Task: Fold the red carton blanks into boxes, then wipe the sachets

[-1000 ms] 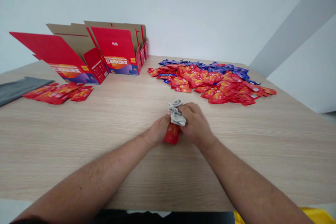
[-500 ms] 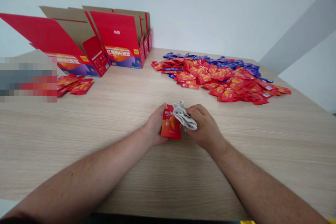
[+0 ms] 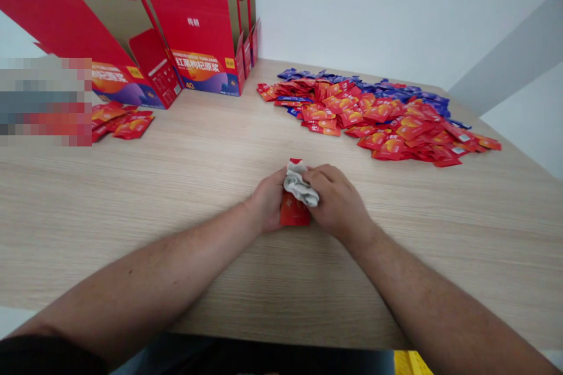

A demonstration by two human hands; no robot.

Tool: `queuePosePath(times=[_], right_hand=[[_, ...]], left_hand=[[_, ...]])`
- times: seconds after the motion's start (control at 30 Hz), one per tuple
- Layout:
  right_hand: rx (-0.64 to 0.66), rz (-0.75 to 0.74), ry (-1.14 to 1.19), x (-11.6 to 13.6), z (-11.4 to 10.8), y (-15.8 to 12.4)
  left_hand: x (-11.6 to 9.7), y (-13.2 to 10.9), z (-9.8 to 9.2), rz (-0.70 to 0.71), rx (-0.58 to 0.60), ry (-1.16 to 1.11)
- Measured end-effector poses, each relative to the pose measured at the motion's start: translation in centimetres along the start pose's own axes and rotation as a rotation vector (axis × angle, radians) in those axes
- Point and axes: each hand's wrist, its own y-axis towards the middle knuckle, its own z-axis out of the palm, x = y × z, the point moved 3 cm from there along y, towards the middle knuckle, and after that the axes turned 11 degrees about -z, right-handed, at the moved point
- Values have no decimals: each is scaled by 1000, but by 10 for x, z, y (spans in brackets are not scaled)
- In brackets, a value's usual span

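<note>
1 red sachet [image 3: 294, 212], 1 grey cloth [image 3: 300, 186], pressed between 2 hands [image 3: 268, 199] [image 3: 336, 199]

- We find a pale wooden tabletop [image 3: 206, 258] under everything listed here.
- At its far left edge, we have open red-and-brown cardboard cartons [image 3: 197, 29] standing side by side, just before a white wall [image 3: 373, 6].
- In front of those cartons, we see a small group of flat red foil sachets [image 3: 127, 126], right beside a blurred patch [image 3: 44, 102] – too blurred to tell what it hides.
- Far right: a wide heap of loose red foil sachets [image 3: 373, 129], with blue foil sachets [image 3: 387, 91] behind it.
- Nearest us, at the table's middle, a single red foil sachet [image 3: 294, 214] lies under a crumpled grey cloth [image 3: 299, 184], between the left hand [image 3: 268, 199] and the right hand [image 3: 336, 199].
</note>
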Motion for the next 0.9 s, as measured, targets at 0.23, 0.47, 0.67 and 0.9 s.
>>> queuePosePath(times=[0.23,0.47,0.67,0.9], right_hand=[[118,-149,127,5,4,-4],[195,-201,177,3,6,-6],[134,30,89,-7,5,-8],[227,-61,181,-3,7,-8]], left_hand=[[-1,0,-2,-25,-22,-14],[-5,1,-6,30,-28,17],[-14,0,-10,61,-56,20],[-13,-2,-7,118,-75,33]])
